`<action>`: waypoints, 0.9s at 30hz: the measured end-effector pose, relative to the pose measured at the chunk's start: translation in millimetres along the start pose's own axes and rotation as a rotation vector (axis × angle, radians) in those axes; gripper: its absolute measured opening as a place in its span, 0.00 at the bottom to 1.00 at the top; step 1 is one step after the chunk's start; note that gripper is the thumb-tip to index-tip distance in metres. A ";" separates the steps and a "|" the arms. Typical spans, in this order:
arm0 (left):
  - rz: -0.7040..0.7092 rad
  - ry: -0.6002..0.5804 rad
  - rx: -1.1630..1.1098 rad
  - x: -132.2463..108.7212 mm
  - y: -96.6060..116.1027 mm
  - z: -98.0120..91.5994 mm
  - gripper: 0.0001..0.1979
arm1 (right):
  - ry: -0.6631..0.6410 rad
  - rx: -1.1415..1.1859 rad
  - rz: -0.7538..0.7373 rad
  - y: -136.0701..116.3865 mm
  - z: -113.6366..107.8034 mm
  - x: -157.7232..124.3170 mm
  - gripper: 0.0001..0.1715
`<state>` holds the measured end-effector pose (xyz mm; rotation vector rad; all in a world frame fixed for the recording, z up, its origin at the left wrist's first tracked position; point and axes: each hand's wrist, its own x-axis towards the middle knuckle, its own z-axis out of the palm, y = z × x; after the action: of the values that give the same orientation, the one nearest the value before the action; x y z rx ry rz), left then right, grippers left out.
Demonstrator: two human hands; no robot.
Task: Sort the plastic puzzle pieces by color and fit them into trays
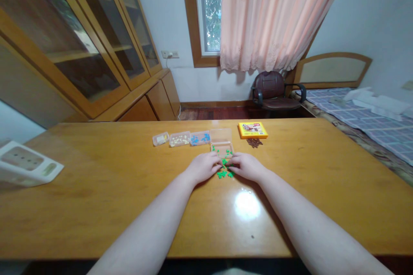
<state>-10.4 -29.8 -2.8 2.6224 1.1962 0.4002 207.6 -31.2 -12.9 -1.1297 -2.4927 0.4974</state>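
Observation:
Several small green plastic pieces [223, 174] lie loose on the table between my hands. Just beyond them stands a clear plastic box [222, 149], its lid [220, 135] tipped back, with a few more green pieces inside. My left hand [204, 166] rests at the left of the pile, fingertips drawn together at the green bits. From the right, my right hand [245, 166] reaches in with thumb and fingers closing around a small green piece. What exactly lies between the fingertips is tiny and partly hidden. The fingertips of both hands nearly meet in front of the box.
Left of the box stand a clear box of blue pieces [200, 138], one of pale pieces [180, 139] and a smaller box [160, 139]. To the right, brown pieces [254, 142] lie before a yellow box [253, 129]. A white object [29, 163] stands at the table's left.

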 end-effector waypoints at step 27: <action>0.037 -0.107 -0.016 -3.4 12.1 -5.4 0.07 | 0.390 0.030 0.165 9.8 2.3 6.8 0.10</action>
<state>-5.9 -39.5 5.6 2.6195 1.1086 0.2706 208.7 -20.2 -18.2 -1.2878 -2.0646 0.3192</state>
